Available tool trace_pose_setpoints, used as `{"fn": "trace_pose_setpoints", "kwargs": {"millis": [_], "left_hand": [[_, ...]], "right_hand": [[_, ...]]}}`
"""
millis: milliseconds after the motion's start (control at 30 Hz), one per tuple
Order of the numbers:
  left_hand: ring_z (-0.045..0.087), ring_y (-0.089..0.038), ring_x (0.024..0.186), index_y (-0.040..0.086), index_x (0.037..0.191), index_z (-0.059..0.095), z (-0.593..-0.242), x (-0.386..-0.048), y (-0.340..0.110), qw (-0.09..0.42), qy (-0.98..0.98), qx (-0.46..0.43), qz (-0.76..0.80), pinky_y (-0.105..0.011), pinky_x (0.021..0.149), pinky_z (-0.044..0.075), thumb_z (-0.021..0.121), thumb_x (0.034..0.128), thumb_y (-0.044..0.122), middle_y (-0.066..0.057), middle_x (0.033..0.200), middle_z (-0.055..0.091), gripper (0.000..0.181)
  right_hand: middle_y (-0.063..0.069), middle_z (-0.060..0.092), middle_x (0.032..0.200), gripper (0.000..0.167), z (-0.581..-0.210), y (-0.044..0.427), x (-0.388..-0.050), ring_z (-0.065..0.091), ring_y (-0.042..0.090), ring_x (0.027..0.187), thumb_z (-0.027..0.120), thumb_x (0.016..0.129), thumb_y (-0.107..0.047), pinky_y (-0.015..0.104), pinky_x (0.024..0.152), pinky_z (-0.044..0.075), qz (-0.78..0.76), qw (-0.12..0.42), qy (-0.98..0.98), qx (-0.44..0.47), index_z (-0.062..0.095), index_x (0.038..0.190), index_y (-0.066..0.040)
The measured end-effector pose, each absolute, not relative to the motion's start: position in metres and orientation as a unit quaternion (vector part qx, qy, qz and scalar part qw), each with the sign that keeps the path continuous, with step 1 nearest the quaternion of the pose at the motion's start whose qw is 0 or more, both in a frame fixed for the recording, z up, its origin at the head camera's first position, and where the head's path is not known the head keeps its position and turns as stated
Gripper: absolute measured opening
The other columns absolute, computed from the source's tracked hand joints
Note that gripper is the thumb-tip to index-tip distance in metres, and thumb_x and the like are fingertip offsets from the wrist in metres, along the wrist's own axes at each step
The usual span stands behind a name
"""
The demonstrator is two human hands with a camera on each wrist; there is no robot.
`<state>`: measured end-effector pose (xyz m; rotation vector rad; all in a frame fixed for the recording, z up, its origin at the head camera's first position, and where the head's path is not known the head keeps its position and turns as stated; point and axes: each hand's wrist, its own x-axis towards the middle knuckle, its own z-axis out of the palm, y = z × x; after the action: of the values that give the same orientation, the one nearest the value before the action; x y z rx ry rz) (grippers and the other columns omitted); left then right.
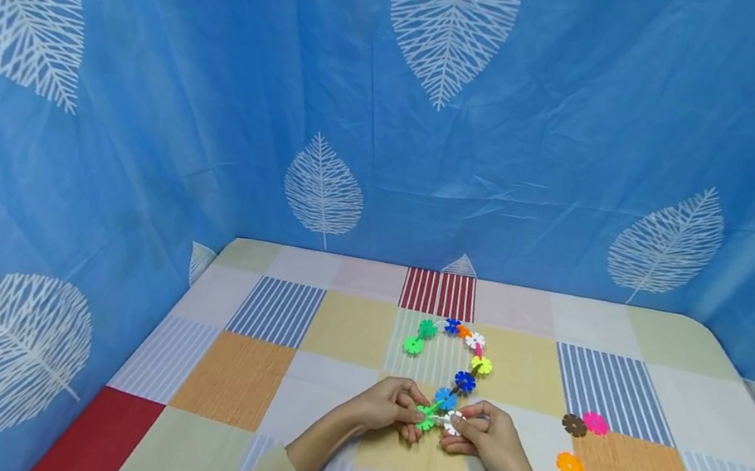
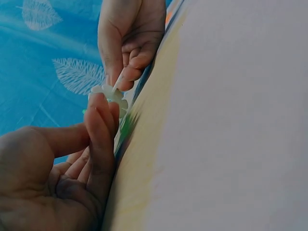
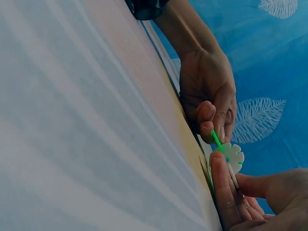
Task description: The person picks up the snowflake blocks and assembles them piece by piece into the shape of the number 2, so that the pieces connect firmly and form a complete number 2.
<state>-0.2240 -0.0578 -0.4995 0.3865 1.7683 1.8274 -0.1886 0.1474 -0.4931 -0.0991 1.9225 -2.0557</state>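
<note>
A curved chain of notched flower-shaped plastic discs (image 1: 464, 381) lies on the cloth. At its near end, my left hand (image 1: 388, 407) pinches a green disc (image 1: 425, 418) between thumb and fingers. Close beside it, my right hand (image 1: 489, 436) pinches a white disc (image 1: 454, 423). In the right wrist view, another white disc (image 3: 233, 157) sits between the green one and the white disc (image 3: 233, 177) in my right fingers. These pieces meet edge to edge at crossing angles. My left fingers partly cover the white disc (image 2: 109, 91) in the left wrist view.
To the right lie a brown disc (image 1: 574, 425), a pink disc (image 1: 595, 423) touching or nearly touching it, and an orange disc (image 1: 569, 465). A patchwork tablecloth (image 1: 231, 378) covers the table. Blue leaf-patterned curtains (image 1: 555, 132) hang behind and at the sides.
</note>
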Motion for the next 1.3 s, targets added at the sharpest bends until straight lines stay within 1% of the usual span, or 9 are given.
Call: {"fn": "trace_pose_setpoints", "kwargs": {"millis": [167, 267, 467, 567, 767, 900, 1000, 1100, 1300], "left_hand": [[0.061, -0.016, 0.054, -0.005, 0.099, 0.052, -0.499, -0.225, -0.061, 0.288, 0.668, 0.146, 0.671, -0.028, 0.054, 0.054, 0.056, 0.0877, -0.006, -0.016, 0.069, 0.064, 0.012], [0.062, -0.016, 0.054, -0.003, 0.099, 0.052, -0.498, -0.226, -0.062, 0.289, 0.677, 0.146, 0.661, -0.028, 0.054, 0.055, 0.058, 0.087, -0.003, -0.016, 0.07, 0.065, 0.014], [0.061, -0.015, 0.052, -0.002, 0.099, 0.053, -0.496, -0.225, -0.063, 0.273, 0.691, 0.139, 0.655, -0.026, 0.051, 0.054, 0.06, 0.0849, -0.002, -0.016, 0.069, 0.066, 0.016], [0.061, -0.015, 0.052, -0.002, 0.099, 0.053, -0.495, -0.224, -0.063, 0.274, 0.69, 0.136, 0.656, -0.025, 0.05, 0.053, 0.06, 0.085, -0.003, -0.017, 0.069, 0.065, 0.016], [0.061, -0.016, 0.052, -0.003, 0.099, 0.053, -0.496, -0.223, -0.061, 0.277, 0.685, 0.136, 0.66, -0.025, 0.05, 0.053, 0.06, 0.0847, -0.004, -0.017, 0.069, 0.065, 0.016], [0.061, -0.015, 0.053, -0.003, 0.1, 0.052, -0.498, -0.224, -0.062, 0.281, 0.68, 0.155, 0.659, -0.025, 0.052, 0.053, 0.058, 0.0856, -0.004, -0.013, 0.068, 0.065, 0.016], [0.061, -0.015, 0.054, -0.003, 0.101, 0.051, -0.499, -0.225, -0.062, 0.283, 0.676, 0.176, 0.657, -0.026, 0.053, 0.054, 0.057, 0.0866, -0.004, -0.011, 0.068, 0.065, 0.016], [0.061, -0.015, 0.054, -0.003, 0.102, 0.05, -0.499, -0.226, -0.063, 0.284, 0.674, 0.189, 0.655, -0.027, 0.054, 0.054, 0.057, 0.0871, -0.004, -0.01, 0.068, 0.065, 0.016], [0.062, -0.016, 0.054, -0.003, 0.101, 0.051, -0.499, -0.225, -0.063, 0.283, 0.669, 0.19, 0.66, -0.026, 0.052, 0.054, 0.057, 0.0869, -0.004, -0.012, 0.068, 0.064, 0.016]], "right_hand": [[0.028, 0.065, 0.079, 0.03, -0.491, 0.153, -0.188, 0.066, 0.031, 0.065, 0.055, 0.093, -0.008, 0.038, 0.062, 0.056, -0.684, 0.152, 0.709, -0.075, 0.041, 0.105, 0.016], [0.022, 0.066, 0.076, 0.03, -0.487, 0.163, -0.189, 0.065, 0.027, 0.061, 0.058, 0.091, -0.011, 0.036, 0.057, 0.055, -0.638, 0.104, 0.758, -0.086, 0.05, 0.107, 0.013], [0.005, 0.066, 0.072, 0.016, -0.49, 0.214, -0.199, 0.058, 0.007, 0.055, 0.071, 0.081, -0.008, 0.019, 0.048, 0.048, -0.452, -0.132, 0.878, -0.083, 0.067, 0.095, 0.0], [0.006, 0.066, 0.078, 0.018, -0.495, 0.248, -0.204, 0.056, 0.009, 0.06, 0.074, 0.079, -0.012, 0.019, 0.047, 0.043, -0.365, -0.208, 0.905, -0.057, 0.07, 0.095, -0.004], [0.027, 0.056, 0.103, 0.037, -0.502, 0.3, -0.207, 0.047, 0.042, 0.093, 0.074, 0.079, -0.024, 0.052, 0.072, 0.038, -0.31, -0.195, 0.928, -0.066, 0.066, 0.106, 0.002], [0.028, 0.05, 0.108, 0.043, -0.501, 0.317, -0.205, 0.042, 0.047, 0.098, 0.074, 0.079, -0.02, 0.06, 0.076, 0.033, -0.314, -0.167, 0.93, -0.095, 0.062, 0.111, 0.006], [0.025, 0.051, 0.106, 0.036, -0.5, 0.323, -0.204, 0.044, 0.044, 0.096, 0.073, 0.079, -0.013, 0.055, 0.074, 0.037, -0.309, -0.158, 0.931, -0.112, 0.063, 0.107, 0.006], [0.021, 0.055, 0.101, 0.028, -0.5, 0.324, -0.204, 0.049, 0.036, 0.09, 0.075, 0.077, -0.011, 0.039, 0.073, 0.04, -0.302, -0.166, 0.933, -0.108, 0.067, 0.099, 0.003], [0.0, 0.06, 0.079, 0.025, -0.506, 0.315, -0.209, 0.047, 0.001, 0.065, 0.075, 0.077, -0.007, 0.013, 0.053, 0.038, -0.361, -0.204, 0.907, -0.073, 0.062, 0.098, 0.0]]}}
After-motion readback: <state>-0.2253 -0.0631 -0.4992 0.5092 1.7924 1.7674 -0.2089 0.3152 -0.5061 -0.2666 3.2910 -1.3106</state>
